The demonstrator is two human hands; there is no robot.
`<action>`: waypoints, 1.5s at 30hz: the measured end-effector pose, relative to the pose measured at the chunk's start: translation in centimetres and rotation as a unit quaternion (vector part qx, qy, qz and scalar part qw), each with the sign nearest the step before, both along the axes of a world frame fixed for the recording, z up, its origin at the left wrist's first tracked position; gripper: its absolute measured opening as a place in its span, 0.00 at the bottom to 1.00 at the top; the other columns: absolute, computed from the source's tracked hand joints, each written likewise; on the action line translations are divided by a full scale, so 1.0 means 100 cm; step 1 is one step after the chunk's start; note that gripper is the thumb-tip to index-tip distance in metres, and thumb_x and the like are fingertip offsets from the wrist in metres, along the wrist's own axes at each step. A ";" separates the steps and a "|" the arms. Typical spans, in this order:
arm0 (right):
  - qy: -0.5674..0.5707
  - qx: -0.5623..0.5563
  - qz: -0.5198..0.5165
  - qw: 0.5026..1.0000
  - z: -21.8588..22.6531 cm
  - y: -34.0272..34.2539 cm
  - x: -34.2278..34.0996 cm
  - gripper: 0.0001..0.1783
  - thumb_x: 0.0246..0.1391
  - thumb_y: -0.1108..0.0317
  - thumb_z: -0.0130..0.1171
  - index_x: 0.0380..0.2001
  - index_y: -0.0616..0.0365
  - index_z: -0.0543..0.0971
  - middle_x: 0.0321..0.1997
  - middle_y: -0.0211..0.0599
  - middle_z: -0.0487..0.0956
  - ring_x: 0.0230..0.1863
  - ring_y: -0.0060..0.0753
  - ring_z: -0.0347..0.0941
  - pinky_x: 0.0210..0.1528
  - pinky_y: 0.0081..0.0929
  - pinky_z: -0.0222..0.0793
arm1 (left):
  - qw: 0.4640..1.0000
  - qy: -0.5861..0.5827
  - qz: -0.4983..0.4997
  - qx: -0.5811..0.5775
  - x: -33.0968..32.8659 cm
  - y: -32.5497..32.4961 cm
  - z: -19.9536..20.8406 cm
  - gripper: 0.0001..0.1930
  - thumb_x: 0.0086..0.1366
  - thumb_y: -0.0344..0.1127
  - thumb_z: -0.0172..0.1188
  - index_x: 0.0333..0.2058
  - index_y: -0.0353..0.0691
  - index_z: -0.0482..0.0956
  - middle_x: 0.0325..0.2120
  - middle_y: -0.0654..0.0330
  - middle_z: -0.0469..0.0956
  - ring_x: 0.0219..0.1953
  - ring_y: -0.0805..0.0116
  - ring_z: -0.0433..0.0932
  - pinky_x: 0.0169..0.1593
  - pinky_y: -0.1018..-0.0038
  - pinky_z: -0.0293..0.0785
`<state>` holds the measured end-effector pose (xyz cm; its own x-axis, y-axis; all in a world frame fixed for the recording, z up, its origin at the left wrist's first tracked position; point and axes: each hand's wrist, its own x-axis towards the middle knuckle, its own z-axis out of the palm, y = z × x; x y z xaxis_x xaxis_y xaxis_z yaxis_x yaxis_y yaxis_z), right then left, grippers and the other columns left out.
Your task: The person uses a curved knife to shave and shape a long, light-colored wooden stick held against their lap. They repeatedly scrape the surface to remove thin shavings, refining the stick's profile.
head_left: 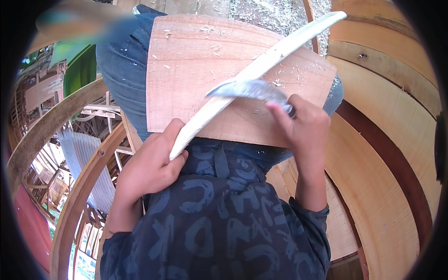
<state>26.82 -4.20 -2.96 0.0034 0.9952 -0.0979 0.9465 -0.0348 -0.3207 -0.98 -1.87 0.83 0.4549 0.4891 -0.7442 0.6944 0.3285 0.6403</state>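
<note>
A long pale stick, peeled of bark, slants from near my waist up to the far right over a reddish wooden board. My left hand is closed round its near end. In my right hand is a knife with a broad grey blade, slightly blurred. The blade lies across the stick's middle, its tip pointing left. My fingers cover most of the knife's handle. The board rests on my lap, with small wood shavings scattered over it.
Curved wooden planks rise close on my right. At the left are a wooden rail, a corrugated sheet and a green leaf. More shavings cover the surface beyond the board. A blurred shape crosses the upper left.
</note>
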 end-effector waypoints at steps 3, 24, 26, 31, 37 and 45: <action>-0.009 -0.049 -0.122 0.991 -0.004 0.015 0.027 0.31 0.51 0.38 0.61 0.16 0.58 0.76 0.12 0.44 0.71 0.14 0.47 0.71 0.19 0.37 0.65 | 1.000 -0.005 0.001 -0.014 0.001 0.000 0.002 0.14 0.55 0.25 0.54 0.42 0.35 0.66 0.23 0.49 0.71 0.29 0.49 0.74 0.34 0.62 0.66; -0.002 -0.003 -0.011 1.000 -0.001 -0.001 0.001 0.35 0.45 0.35 0.64 0.09 0.57 0.70 0.08 0.39 0.69 0.11 0.41 0.69 0.14 0.32 0.62 | 0.999 -0.015 0.024 -0.017 0.011 -0.011 -0.003 0.16 0.54 0.25 0.53 0.43 0.34 0.66 0.24 0.50 0.71 0.28 0.55 0.73 0.36 0.66 0.67; 0.011 -0.009 -0.028 1.000 0.000 -0.005 -0.005 0.36 0.43 0.33 0.64 0.08 0.56 0.69 0.08 0.39 0.69 0.11 0.41 0.69 0.14 0.31 0.61 | 1.000 -0.019 0.007 -0.017 0.011 -0.008 -0.006 0.16 0.54 0.25 0.53 0.44 0.34 0.66 0.25 0.50 0.71 0.29 0.57 0.72 0.37 0.67 0.67; 0.014 0.002 0.017 1.000 0.001 -0.014 -0.004 0.35 0.45 0.35 0.64 0.09 0.57 0.70 0.09 0.40 0.69 0.11 0.40 0.69 0.14 0.32 0.62 | 0.999 -0.008 0.026 -0.032 0.009 -0.012 -0.005 0.16 0.55 0.25 0.53 0.44 0.34 0.66 0.27 0.53 0.70 0.30 0.62 0.70 0.39 0.69 0.67; 0.034 0.006 -0.003 0.999 0.000 -0.022 -0.017 0.35 0.48 0.35 0.62 0.11 0.57 0.71 0.09 0.39 0.69 0.11 0.40 0.70 0.14 0.31 0.62 | 0.997 -0.052 0.045 0.015 0.008 -0.017 -0.013 0.15 0.55 0.24 0.53 0.43 0.34 0.67 0.26 0.55 0.69 0.30 0.67 0.69 0.38 0.71 0.67; 0.018 -0.010 -0.054 0.998 -0.002 -0.001 -0.002 0.33 0.50 0.35 0.60 0.14 0.57 0.74 0.10 0.39 0.71 0.12 0.39 0.71 0.16 0.32 0.63 | 0.997 -0.053 0.043 -0.030 0.014 -0.014 -0.011 0.13 0.56 0.24 0.53 0.42 0.35 0.67 0.27 0.55 0.69 0.29 0.66 0.69 0.38 0.72 0.67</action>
